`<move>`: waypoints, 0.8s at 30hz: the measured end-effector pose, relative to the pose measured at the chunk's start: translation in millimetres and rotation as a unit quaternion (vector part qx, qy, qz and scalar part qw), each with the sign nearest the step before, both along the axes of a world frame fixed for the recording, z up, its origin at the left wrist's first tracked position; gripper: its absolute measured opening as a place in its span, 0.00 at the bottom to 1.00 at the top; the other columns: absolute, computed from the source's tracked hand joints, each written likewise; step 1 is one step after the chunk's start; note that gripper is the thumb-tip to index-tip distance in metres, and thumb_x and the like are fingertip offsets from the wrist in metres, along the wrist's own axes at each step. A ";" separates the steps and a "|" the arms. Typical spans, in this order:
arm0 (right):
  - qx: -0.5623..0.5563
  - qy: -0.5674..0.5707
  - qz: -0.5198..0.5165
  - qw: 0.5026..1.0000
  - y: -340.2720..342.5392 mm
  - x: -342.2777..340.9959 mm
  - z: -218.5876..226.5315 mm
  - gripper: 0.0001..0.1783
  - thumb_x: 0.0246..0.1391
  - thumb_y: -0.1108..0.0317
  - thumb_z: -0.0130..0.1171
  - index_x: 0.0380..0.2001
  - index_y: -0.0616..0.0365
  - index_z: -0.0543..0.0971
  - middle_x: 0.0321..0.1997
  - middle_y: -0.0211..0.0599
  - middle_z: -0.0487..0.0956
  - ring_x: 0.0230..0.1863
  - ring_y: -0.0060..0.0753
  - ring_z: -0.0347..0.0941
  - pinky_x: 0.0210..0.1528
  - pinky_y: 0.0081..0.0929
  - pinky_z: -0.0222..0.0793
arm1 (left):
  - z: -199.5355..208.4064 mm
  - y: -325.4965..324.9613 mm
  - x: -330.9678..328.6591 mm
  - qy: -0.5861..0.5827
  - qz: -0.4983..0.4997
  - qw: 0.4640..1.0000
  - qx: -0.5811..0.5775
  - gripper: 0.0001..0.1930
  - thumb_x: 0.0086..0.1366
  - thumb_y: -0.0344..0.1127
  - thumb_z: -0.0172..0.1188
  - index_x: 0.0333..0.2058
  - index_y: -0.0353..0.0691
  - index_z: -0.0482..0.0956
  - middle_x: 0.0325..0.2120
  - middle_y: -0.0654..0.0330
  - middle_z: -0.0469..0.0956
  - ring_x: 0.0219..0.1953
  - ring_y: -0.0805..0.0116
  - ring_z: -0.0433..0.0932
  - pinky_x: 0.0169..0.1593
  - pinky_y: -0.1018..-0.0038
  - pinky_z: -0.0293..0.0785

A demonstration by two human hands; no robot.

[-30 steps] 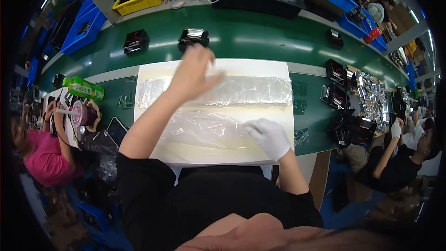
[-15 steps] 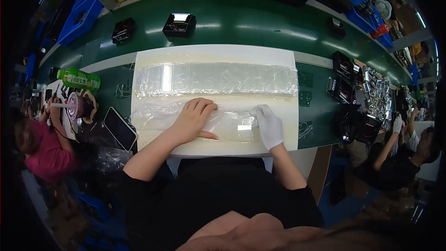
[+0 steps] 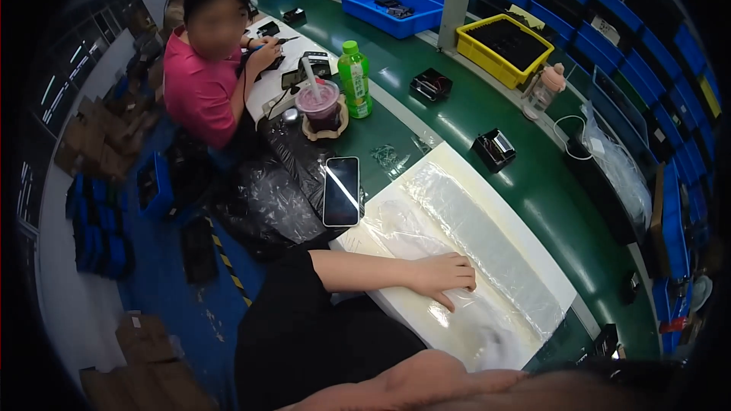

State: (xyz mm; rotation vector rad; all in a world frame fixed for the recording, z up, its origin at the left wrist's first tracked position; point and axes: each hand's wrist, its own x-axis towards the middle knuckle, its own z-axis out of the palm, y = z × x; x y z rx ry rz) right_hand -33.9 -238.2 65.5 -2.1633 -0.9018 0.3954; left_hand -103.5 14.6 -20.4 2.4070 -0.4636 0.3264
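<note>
My bare left hand (image 3: 442,277) lies on a sheet of clear plastic film (image 3: 403,230), fingers slightly bent and thumb held apart, pressing it against a white board (image 3: 542,268). A second strip of clear film (image 3: 487,237) runs along the board beyond the hand. Close to the board's near edge is a pale, smeared shape (image 3: 493,341). It looks like my gloved right hand in motion, but its fingers cannot be made out.
A phone (image 3: 342,192) lies by the board's left corner, beside black plastic bags (image 3: 263,198). Past it stand a drink cup (image 3: 318,106) and green bottle (image 3: 355,80). Black boxes (image 3: 493,150) sit on the green table. A person in pink (image 3: 199,91) works at left.
The view has swung left, bringing the neighbouring person, cup and bottle closer to the middle. My left hand stays on the film. The gloved right hand, clear before, is now only a blur.
</note>
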 end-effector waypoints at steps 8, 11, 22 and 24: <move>-0.041 -0.220 0.093 0.970 40.7 -3.8 -63.1 0.35 0.42 0.60 0.70 0.54 0.60 0.70 0.53 0.52 0.73 0.50 0.54 0.71 0.55 0.46 0.63 | 0.3 4.8 -0.9 -0.003 -0.072 0.995 -0.065 0.25 0.51 0.46 0.68 0.46 0.45 0.72 0.44 0.63 0.70 0.49 0.57 0.66 0.54 0.65 0.61; 0.000 -0.271 0.130 0.954 30.7 7.4 -70.0 0.29 0.49 0.60 0.66 0.52 0.61 0.71 0.52 0.50 0.75 0.48 0.50 0.73 0.52 0.44 0.67 | 14.3 6.6 -5.4 -0.089 0.013 0.995 0.034 0.25 0.51 0.46 0.68 0.47 0.47 0.72 0.42 0.64 0.70 0.48 0.58 0.66 0.54 0.65 0.61; 0.354 0.234 -0.346 0.837 -38.9 34.2 -124.5 0.21 0.66 0.57 0.44 0.52 0.63 0.72 0.49 0.40 0.78 0.41 0.36 0.76 0.41 0.26 0.71 | 5.9 -0.6 -11.6 -0.013 0.026 0.994 0.106 0.28 0.53 0.60 0.61 0.48 0.49 0.73 0.38 0.61 0.71 0.43 0.62 0.72 0.54 0.65 0.63; 0.382 0.218 -0.400 0.804 -27.8 38.6 -100.3 0.20 0.64 0.59 0.47 0.52 0.62 0.73 0.49 0.40 0.77 0.41 0.33 0.76 0.40 0.24 0.70 | 8.7 -2.4 -14.4 -0.004 0.046 0.992 0.120 0.29 0.54 0.61 0.60 0.47 0.47 0.74 0.37 0.59 0.73 0.42 0.61 0.73 0.53 0.64 0.65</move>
